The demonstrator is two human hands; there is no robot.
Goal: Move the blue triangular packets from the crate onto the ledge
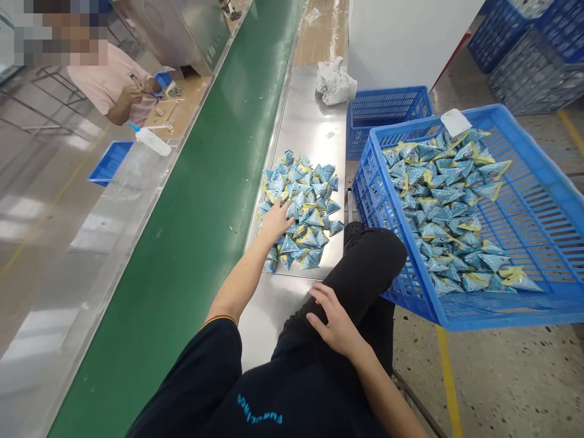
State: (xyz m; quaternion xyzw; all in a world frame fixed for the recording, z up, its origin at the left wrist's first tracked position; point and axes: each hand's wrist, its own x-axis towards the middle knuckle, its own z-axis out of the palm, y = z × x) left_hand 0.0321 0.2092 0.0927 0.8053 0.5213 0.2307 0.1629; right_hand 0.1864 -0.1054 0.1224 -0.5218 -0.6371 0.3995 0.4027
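Note:
My left hand [275,220] reaches forward and rests on the left side of a pile of small blue and yellow triangular packets [305,207] on a steel table [310,125]. Its fingers are spread over the packets and I cannot see a packet gripped in it. My right hand [334,319] lies flat on my dark trouser leg [365,267], fingers apart, holding nothing. To the right, a tilted blue plastic crate [538,182] holds many more of the same packets [449,207].
A green conveyor belt [191,201] runs along the left of the table. Another person in a pink shirt [107,79] works at the far side. A second blue crate [387,109], a striped cloth [336,82] and stacked crates [533,55] lie beyond.

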